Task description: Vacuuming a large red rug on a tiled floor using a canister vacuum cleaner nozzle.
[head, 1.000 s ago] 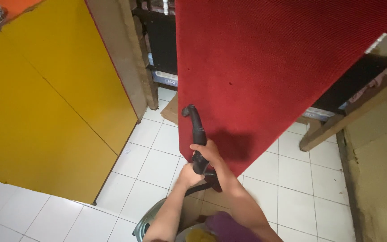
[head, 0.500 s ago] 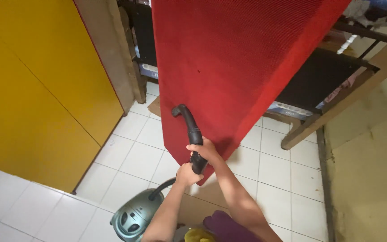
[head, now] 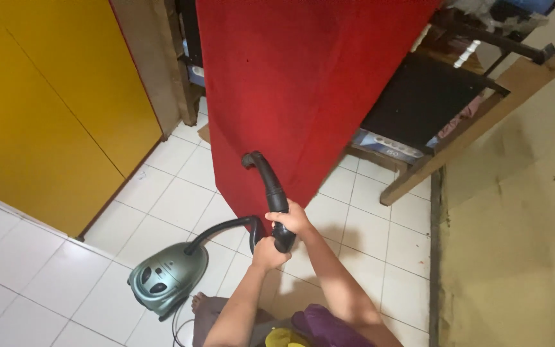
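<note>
Against the hanging red carpet (head: pixel 303 83), the curved black vacuum nozzle (head: pixel 261 173) now presses lower down the fabric, close to its bottom edge, than it did a second ago. The view has tipped downward since then: the grey-green vacuum cleaner (head: pixel 167 275) on the white tiled floor (head: pixel 380 244), barely showing at the bottom edge before, is now fully in sight to the left of the arms, and its black hose (head: pixel 220 228) arcs up to the handle. Both hands keep their grip as before. The right hand (head: pixel 291 220) is closed around the nozzle's handle, uppermost, and the left hand (head: pixel 268 252) is wrapped around the same handle just below it, the two touching. The nozzle's tip rises above and slightly left of the hands. The yellow cabinet (head: pixel 46 115) stands at left, a wooden rack (head: pixel 470 122) behind the carpet at right.
</note>
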